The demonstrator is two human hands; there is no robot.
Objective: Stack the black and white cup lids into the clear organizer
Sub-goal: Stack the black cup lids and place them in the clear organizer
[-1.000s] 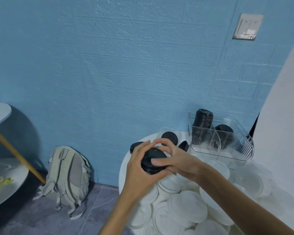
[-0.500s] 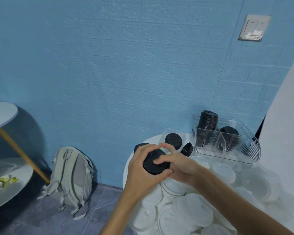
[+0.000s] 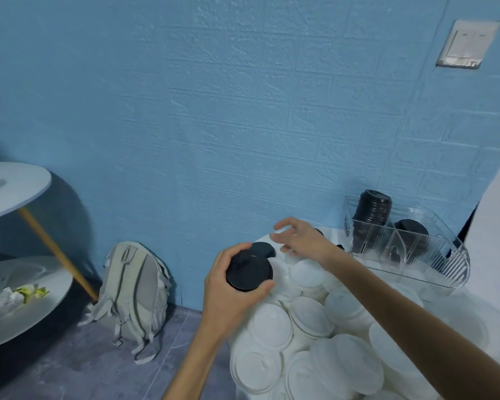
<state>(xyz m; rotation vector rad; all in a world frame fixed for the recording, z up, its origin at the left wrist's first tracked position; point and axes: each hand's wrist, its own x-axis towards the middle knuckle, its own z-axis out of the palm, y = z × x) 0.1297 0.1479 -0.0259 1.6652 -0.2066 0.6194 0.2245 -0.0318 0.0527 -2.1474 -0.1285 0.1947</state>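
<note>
Head view: your left hand grips short stack of black lids, left of clear organizer. Your right hand, fingers spread, empty, hovers between stack and organizer. White lids heaped below organizer.

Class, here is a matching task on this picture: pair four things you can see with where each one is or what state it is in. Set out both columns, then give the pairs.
Things
1. small stack of black plastic cup lids
2. tall stack of black lids
3. beige fabric backpack
4. right hand

Places or states
A. on the floor against the blue wall
B. gripped in the left hand
C. fingers spread, holding nothing
D. standing in the clear plastic organizer

Pairs: 1-B, 2-D, 3-A, 4-C
</note>
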